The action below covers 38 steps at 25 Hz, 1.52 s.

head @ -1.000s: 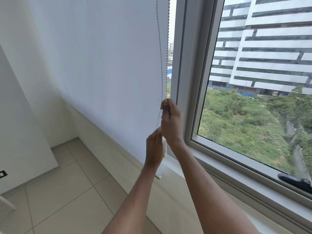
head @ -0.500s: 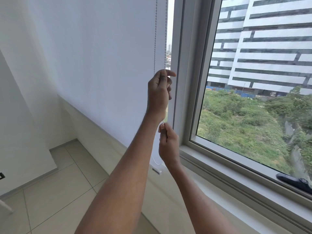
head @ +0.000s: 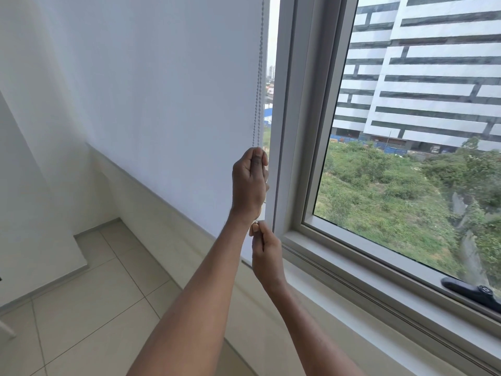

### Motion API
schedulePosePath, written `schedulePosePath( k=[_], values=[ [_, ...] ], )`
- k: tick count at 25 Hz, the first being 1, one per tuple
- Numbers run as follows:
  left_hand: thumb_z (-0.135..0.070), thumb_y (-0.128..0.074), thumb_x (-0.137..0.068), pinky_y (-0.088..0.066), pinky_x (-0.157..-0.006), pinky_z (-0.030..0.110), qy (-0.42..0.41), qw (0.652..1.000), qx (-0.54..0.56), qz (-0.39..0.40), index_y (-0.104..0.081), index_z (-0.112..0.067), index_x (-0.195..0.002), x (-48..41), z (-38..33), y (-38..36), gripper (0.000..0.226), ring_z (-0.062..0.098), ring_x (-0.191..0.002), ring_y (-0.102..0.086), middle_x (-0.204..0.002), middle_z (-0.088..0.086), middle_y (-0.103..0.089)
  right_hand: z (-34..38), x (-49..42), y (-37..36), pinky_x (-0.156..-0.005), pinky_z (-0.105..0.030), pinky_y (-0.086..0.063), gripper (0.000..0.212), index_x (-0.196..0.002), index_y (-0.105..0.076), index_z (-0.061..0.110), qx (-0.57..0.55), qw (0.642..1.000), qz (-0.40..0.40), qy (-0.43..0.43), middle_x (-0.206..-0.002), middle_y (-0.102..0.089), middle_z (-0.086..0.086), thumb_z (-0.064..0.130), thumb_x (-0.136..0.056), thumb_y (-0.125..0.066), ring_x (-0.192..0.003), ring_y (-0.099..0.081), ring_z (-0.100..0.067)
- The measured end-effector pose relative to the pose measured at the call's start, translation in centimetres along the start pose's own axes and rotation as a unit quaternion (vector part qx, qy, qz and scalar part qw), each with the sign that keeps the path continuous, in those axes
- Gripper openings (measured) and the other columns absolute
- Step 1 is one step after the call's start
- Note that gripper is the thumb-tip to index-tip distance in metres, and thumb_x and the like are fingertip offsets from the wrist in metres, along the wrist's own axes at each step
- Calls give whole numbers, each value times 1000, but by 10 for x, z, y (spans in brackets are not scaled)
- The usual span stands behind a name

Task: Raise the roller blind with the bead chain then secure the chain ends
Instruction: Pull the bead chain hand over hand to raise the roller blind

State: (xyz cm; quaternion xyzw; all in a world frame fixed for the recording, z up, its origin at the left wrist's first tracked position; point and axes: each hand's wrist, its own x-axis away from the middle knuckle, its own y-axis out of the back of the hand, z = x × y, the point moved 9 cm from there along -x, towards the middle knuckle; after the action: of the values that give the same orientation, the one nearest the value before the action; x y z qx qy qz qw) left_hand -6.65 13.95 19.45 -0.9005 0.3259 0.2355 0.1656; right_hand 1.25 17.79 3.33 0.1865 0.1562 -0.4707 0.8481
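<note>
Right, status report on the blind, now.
Left hand fisted on bead chain, above. Right hand pinching chain lower down. Roller blind covers its pane. Nothing in the way.

roller blind (head: 162, 90) left of window (head: 406, 158), bead chain (head: 259, 77) between

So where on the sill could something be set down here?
Bare sill runs from the right hand to the black handle. It is crowded at the frame's left edge, where both hands, left hand above, grip the chain beside the blind.
</note>
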Motion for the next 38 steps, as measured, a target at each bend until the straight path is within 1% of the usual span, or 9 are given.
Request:
schedulePosePath(
  k=[2, 4, 6, 12, 15, 21, 27, 33, 38],
  values=[
    [-23, -39, -117, -27, -42, 17, 12, 1000, -10, 2, -47, -17, -79, 10, 15, 4, 39, 5, -47, -26, -56, -15, -33, -20, 8, -7, -66, -39, -44, 30, -103, -65, 21, -41, 996, 52, -61, -69, -56, 13, 13, -114, -38, -62, -51, -10],
    [-25, -40, -117, -28, -43, 18, 26, 999, -26, 0, -46, -19, -78, 19, 30, 8, 39, 5, -48, -27, -56, -15, -34, -24, 10, -2, -97, -45, -56, 36, -137, -65, 15, -42, 993, 65, -86, -108, -78, 5, 16, -118, -35, -103, -75, -16],
    [-26, -40, -116, -32, -47, 20, 32, 999, -45, -2, -47, -23, -76, 27, 41, 11, 41, 6, -49, -32, -56, -15, -38, -3, -4, 17, -113, -42, -51, 38, -145, -61, 11, -54, 996, 15, -64, -130, -74, -5, 15, -118, -34, -128, -68, -22],
    [-22, -43, -115, -32, -52, 30, 60, 996, -67, 0, -45, -29, -70, 45, 64, 7, 46, 8, -52, -35, -53, -15, -42, 150, -103, 27, -73, -38, -61, 29, -121, -65, 12, -156, 984, 18, 87, -96, -76, -7, 21, -116, -37, -79, -74, -22],
    [-26, -41, -116, -30, -48, 23, 69, 995, -66, -7, -47, -33, -70, 48, 64, 7, 47, 4, -46, -34, -51, -18, -39, 186, -129, 27, -51, -32, -42, 30, -97, -65, 21, -118, 986, 2, 122, -69, -56, 2, 23, -113, -40, -54, -49, -17],
    [-18, -40, -115, -30, -47, 13, 54, 998, -30, 6, -54, -36, -71, 61, 57, -1, 50, 3, -42, -38, -49, -20, -42, 175, -122, 34, -51, -39, -32, 32, -83, -53, 22, -84, 982, -69, 155, -61, -34, 0, 23, -113, -40, -54, -30, -21],
    [-20, -40, -116, -36, -48, 25, 68, 995, -64, 27, -53, -31, -69, 80, 73, 8, 50, 9, -45, -40, -50, -11, -47, 146, -104, 30, -51, -37, -28, 30, -85, -51, 21, -57, 985, -62, 148, -62, -34, 6, 16, -112, -39, -54, -30, -23],
    [-26, -40, -115, -62, -100, 44, 104, 993, -48, -31, -76, -10, -123, 73, 81, 42, 40, 19, -109, -77, -118, 8, -81, 92, -78, 32, -56, -32, -31, 27, -86, -53, 13, -36, 992, -69, 104, -64, -42, 13, 9, -111, -44, -59, -39, -14],
    [-25, -31, -118, -58, -109, 43, -19, 999, -4, 43, -69, -4, -134, 14, -9, 8, 46, 25, -116, -77, -129, 13, -78, 48, -43, 21, -58, -31, -32, 28, -85, -52, 13, -29, 995, -56, 75, -61, -46, 19, 2, -109, -42, -57, -37, -9]
  ],
)
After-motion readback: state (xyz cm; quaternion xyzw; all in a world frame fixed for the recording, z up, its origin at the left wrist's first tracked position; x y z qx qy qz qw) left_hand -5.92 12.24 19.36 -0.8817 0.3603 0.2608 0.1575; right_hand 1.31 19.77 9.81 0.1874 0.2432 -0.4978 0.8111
